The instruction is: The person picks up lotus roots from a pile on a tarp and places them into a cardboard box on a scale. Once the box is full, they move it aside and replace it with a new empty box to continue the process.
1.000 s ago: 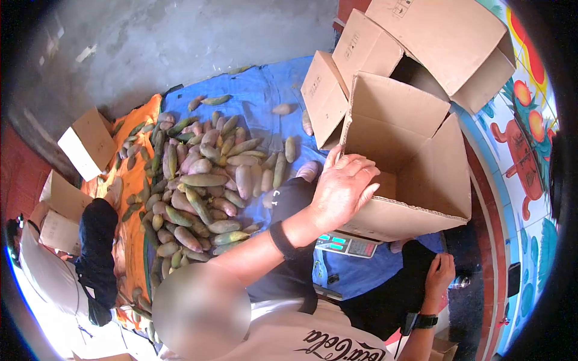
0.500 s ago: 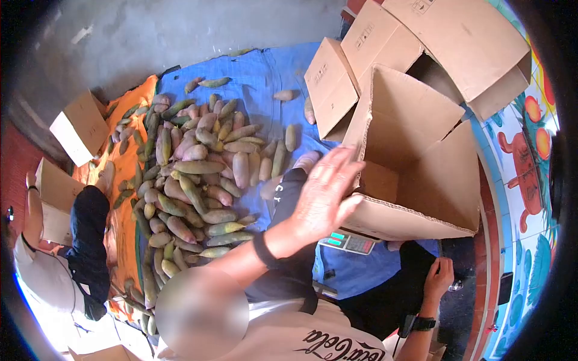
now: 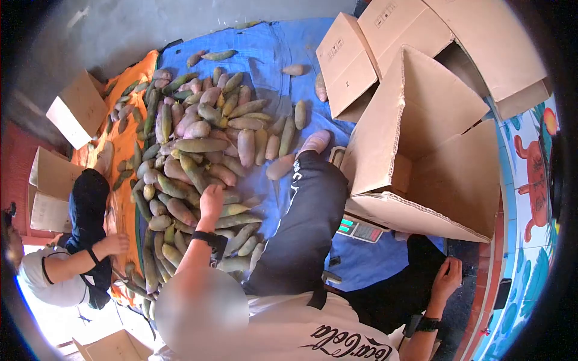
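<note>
My left hand [image 3: 211, 203] reaches down onto a pile of long green and pinkish vegetables [image 3: 198, 145]. Its fingers are bent among them, and what they hold, if anything, is hidden. A dark watch-like band is on that wrist. My right hand [image 3: 448, 277] rests by my bent knee with its fingers curled in, and nothing shows in it. Between my legs and the wall stands a tall open cardboard box [image 3: 376, 138], with a small inner flap or piece at its bottom. Under its near side, a scale [image 3: 363, 230] shows a lit green display.
More cardboard boxes [image 3: 346, 66] lean together at the upper right. A blue tarp [image 3: 289, 48] and an orange sheet [image 3: 123, 198] lie under the vegetables. At the left, another person [image 3: 60, 271] sits near two boxes. My outstretched leg [image 3: 301, 222] lies between pile and box.
My left hand has left the edge of the tall box and moved left onto the pile. The view has shifted slightly. The other person's arm has come away from the box beside them.
</note>
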A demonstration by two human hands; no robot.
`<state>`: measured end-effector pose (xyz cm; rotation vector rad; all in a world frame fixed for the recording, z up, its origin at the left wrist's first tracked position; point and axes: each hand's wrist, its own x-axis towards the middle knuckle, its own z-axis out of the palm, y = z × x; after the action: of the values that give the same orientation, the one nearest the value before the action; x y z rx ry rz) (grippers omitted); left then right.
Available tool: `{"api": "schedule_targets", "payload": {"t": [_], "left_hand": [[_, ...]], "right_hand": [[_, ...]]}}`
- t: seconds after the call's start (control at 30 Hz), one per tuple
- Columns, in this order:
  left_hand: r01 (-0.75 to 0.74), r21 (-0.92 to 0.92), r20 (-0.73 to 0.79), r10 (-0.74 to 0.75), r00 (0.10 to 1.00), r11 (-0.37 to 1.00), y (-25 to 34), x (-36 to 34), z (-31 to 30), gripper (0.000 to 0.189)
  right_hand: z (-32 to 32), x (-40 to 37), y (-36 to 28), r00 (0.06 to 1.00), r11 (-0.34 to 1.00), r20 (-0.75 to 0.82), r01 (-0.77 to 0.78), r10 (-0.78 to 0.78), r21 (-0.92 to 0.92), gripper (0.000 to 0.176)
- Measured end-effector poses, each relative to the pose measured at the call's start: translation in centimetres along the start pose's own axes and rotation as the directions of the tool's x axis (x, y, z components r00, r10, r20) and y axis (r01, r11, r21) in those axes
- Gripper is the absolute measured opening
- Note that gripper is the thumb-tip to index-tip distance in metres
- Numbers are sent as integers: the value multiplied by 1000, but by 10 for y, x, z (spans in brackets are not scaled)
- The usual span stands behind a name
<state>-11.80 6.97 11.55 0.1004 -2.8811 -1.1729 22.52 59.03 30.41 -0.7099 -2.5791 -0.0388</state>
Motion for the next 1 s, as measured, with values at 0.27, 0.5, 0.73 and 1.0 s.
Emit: {"api": "schedule_targets", "payload": {"t": [0.27,0.5,0.73,1.0], "left_hand": [[245,461,374,-438,818,853,-94,-50,50,39],[-92,582,501,-267,823,808,-57,-49,81,55],[-300,588,588,-143,796,751,-41,-44,101,56],[-512,647,623,-6,782,565,-52,-52,88,17]], "right_hand": [[1,6,-1,998,999,57,21,-20,-26,8],[2,10,-4,996,997,79,38,-33,-60,8],[1,8,-2,993,993,116,14,0,-115,9],[0,8,-9,998,998,65,7,-3,-56,8]]}}
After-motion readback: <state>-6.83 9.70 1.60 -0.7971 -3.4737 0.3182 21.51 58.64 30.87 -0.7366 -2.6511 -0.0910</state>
